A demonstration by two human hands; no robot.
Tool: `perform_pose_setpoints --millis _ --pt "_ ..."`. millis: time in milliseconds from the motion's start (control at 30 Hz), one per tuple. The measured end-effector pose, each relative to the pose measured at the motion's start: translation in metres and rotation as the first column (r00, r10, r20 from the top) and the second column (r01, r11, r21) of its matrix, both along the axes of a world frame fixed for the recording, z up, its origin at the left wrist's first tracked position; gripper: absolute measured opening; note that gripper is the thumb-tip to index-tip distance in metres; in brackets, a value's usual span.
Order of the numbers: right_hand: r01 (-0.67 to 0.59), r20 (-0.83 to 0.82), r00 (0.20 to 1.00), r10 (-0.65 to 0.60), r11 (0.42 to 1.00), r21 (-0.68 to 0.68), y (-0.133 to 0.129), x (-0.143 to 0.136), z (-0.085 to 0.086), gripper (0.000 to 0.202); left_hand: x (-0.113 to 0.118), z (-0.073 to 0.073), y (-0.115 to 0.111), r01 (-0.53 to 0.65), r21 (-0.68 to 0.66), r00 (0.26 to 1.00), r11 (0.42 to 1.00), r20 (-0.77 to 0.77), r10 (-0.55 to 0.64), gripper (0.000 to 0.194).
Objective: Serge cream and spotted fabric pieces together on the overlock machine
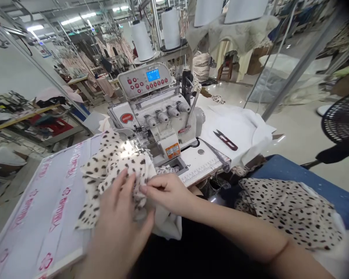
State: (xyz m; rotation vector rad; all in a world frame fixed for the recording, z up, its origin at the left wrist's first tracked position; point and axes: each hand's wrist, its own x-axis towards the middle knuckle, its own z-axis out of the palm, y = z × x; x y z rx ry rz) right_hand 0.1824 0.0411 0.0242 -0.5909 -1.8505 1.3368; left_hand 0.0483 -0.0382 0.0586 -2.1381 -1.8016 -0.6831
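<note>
Cream fabric with dark spots (94,168) lies bunched at the needle area of a white overlock sewing machine (163,120), lit by the machine's lamp. My left hand (119,217) rests on this fabric, fingers spread apart and somewhat blurred. Just to its right, my right hand (170,192) pinches the fabric's edge between thumb and forefinger. White cloth (168,224) hangs down below the hands, over the table's front edge. The fabric under the presser foot is partly hidden by folds and glare.
Dark red thread snips (227,140) lie right of the machine, beside white cloth (247,128). More spotted fabric (291,213) sits on a blue surface (282,166) at the right, near a black fan (343,120). White thread cones (142,40) stand behind the machine.
</note>
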Motion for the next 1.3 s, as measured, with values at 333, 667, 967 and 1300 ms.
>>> perform_pose_setpoints --millis 333,667,967,1300 --pt "0.174 -0.062 0.979 -0.195 0.954 -0.245 0.032 -0.007 -0.034 0.036 -0.028 -0.017 0.058 -0.149 0.159 0.965 0.976 0.241 0.108 0.011" --pt "-0.03 -0.081 0.997 0.008 0.963 -0.266 0.028 -0.009 -0.048 0.028 -0.036 -0.003 0.071 0.211 0.076 0.932 0.974 -0.317 -0.177 0.027" --pt "0.036 0.005 0.999 -0.036 0.982 -0.184 0.02 0.001 -0.044 0.027 -0.021 -0.015 0.059 0.186 0.091 0.954 0.978 -0.256 -0.158 0.032" --pt "0.105 0.042 0.994 -0.1 0.983 -0.147 0.031 -0.007 -0.042 0.031 -0.036 -0.004 0.083 0.292 0.021 0.915 0.956 -0.298 -0.273 0.028"
